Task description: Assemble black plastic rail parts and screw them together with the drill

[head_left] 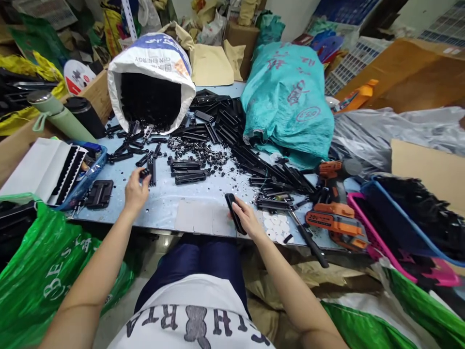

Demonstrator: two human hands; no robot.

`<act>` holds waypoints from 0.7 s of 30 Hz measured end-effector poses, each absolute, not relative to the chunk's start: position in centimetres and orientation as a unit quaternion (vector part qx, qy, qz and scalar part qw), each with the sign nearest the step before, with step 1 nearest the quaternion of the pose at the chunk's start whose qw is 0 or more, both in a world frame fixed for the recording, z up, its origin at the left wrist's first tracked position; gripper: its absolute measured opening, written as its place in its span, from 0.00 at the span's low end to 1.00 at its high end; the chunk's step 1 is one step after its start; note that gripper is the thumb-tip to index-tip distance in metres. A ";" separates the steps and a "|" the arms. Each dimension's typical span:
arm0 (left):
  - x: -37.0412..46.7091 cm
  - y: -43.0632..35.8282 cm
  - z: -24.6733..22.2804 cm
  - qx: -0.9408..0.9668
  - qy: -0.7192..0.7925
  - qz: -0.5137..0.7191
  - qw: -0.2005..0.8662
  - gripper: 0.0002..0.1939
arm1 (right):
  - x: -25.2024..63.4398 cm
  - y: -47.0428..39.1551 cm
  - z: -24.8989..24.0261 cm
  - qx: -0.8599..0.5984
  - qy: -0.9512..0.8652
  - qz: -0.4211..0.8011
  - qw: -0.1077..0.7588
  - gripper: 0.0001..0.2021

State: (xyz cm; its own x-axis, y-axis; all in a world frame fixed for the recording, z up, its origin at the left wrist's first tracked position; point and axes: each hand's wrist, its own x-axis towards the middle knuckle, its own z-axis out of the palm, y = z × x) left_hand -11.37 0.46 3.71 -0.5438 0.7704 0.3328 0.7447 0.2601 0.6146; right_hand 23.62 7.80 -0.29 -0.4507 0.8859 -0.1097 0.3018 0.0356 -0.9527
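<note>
Black pieces [238, 225] are held — left hand [137, 191] one, right hand [248, 218] one.

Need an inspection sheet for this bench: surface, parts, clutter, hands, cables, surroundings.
Surface: light-blue tabletop, strewn with black parts and small metal pieces.
Job's things: small black part, long black piece, both in hand.
Clutter: orange-and-black drill; black-handled tool overhanging the front edge.
Hands: left hand grips the small part; right hand, the long one.
Cables: nothing seen.
Surroundings: white sack, teal bag behind; green bag at left.
</note>
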 end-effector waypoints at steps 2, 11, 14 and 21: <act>-7.4 0.2 4.2 0.502 0.729 0.442 0.145 0.21 | 21.8 7.5 0.1 -0.435 -0.577 0.624 0.296 0.24; 3.7 -0.2 3.2 0.642 0.609 0.388 0.259 0.17 | 18.2 5.7 1.4 -0.373 -0.488 0.716 0.332 0.33; 3.3 -0.4 3.6 0.657 0.610 0.392 0.204 0.20 | 19.0 5.6 1.6 -0.339 -0.557 0.678 0.340 0.30; 3.1 -0.4 4.1 0.657 0.551 0.463 0.225 0.18 | 19.6 6.0 1.8 -0.307 -0.628 0.620 0.356 0.24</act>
